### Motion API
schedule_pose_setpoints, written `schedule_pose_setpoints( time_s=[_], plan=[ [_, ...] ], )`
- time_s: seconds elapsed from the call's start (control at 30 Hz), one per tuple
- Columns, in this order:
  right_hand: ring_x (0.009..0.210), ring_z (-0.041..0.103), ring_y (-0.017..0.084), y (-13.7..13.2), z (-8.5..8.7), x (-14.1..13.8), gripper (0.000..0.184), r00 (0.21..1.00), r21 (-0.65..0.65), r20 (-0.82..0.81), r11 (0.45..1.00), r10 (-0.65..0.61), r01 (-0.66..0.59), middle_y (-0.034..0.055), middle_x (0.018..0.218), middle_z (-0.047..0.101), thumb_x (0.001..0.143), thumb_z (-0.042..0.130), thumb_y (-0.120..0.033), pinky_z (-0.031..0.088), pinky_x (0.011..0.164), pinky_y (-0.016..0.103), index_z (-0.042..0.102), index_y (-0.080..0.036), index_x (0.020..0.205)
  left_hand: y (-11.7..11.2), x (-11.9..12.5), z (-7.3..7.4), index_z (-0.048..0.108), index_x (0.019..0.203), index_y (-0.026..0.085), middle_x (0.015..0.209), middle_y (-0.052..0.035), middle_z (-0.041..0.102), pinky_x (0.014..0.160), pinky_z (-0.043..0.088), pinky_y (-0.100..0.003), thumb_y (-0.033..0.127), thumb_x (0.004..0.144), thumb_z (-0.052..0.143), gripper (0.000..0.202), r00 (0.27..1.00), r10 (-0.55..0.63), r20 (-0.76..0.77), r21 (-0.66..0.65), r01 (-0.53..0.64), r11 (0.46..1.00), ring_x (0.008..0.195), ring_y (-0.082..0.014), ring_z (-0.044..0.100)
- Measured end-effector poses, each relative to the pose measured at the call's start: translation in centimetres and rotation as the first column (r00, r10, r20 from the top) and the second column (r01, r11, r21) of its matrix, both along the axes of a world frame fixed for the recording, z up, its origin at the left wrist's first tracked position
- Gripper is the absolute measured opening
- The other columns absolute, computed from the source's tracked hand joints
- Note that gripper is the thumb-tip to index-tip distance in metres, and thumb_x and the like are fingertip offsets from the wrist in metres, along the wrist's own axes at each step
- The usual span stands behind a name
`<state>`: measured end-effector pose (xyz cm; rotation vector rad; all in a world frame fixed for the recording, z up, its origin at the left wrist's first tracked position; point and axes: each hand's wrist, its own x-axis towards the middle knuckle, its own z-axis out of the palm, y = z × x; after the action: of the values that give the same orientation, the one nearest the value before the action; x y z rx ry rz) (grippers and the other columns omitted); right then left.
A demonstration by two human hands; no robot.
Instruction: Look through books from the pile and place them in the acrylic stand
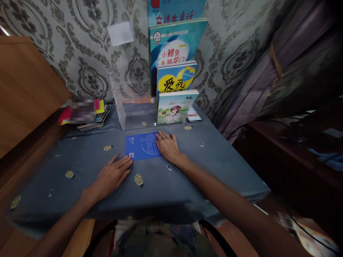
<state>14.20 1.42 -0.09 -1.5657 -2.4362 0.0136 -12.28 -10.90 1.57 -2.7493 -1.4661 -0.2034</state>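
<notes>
A blue printed card (138, 147) with a QR code at its lower left lies flat on the grey-blue tablecloth (187, 185). My right hand (168, 145) rests over the card's right edge, fingers stretched out and palm down. On the cloth at the lower left corner of the card lies my left hand (115, 175), its fingers extended and the tips touching or close to that corner. Neither hand grips anything. Beyond the card, a green illustrated book (171, 111) stands in a clear plastic rack (134, 121).
Several more books stand in tiers behind, among them a yellow-and-blue one (175, 76) and a teal one (177, 39). A pile of booklets (93, 121) sits at the back left. A wooden panel (29, 82) borders the left, a curtain (257, 67) the right.
</notes>
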Motion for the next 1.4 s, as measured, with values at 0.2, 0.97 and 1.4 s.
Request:
schedule_pose_setpoints(
  time_s=[0.2, 0.97, 1.4],
  plan=[
    [0.140, 0.043, 0.029, -0.2, -0.1, 0.0, 0.044, 1.000, 0.012, -0.014, 1.000, 0.002, -0.002, 0.0178, 0.149, 0.050, 0.102, 0.031, -0.024, 0.029, 0.112, 0.057, 0.054, -0.011, 0.137, 0.0, 1.2, -0.1, 0.046, 0.146, 0.021, 0.151, -0.0099, 0.048, 0.118, 0.033, -0.053, 0.044, 0.105, 0.028, 0.051, 1.000, 0.031, -0.005, 0.003, -0.031, 1.000, 0.138, -0.0248, 0.048],
    [0.149, 0.028, 0.029, -6.8, -1.1, 2.0, 0.067, 0.909, -0.040, -0.156, 0.917, 0.387, -0.398, 0.0200, 0.156, 0.038, 0.101, 0.041, -0.050, 0.033, 0.120, 0.049, 0.035, -0.008, 0.152, 2.2, 5.0, -1.4, 0.035, 0.153, 0.025, 0.156, -0.0077, 0.041, 0.121, 0.028, -0.048, 0.044, 0.105, 0.034, 0.052, 0.993, -0.082, 0.086, -0.059, 0.087, 0.994, 0.147, -0.0218, 0.033],
    [0.147, 0.033, 0.029, -7.0, -1.0, 4.7, 0.059, 0.954, -0.012, -0.101, 0.959, 0.282, -0.285, 0.0186, 0.154, 0.042, 0.101, 0.041, -0.044, 0.034, 0.119, 0.052, 0.042, -0.011, 0.150, 3.8, 5.2, -1.3, 0.035, 0.153, 0.026, 0.157, -0.0070, 0.039, 0.120, 0.027, -0.047, 0.048, 0.104, 0.031, 0.053, 0.993, -0.066, 0.096, -0.108, 0.077, 0.991, 0.148, -0.0213, 0.032]
  ],
)
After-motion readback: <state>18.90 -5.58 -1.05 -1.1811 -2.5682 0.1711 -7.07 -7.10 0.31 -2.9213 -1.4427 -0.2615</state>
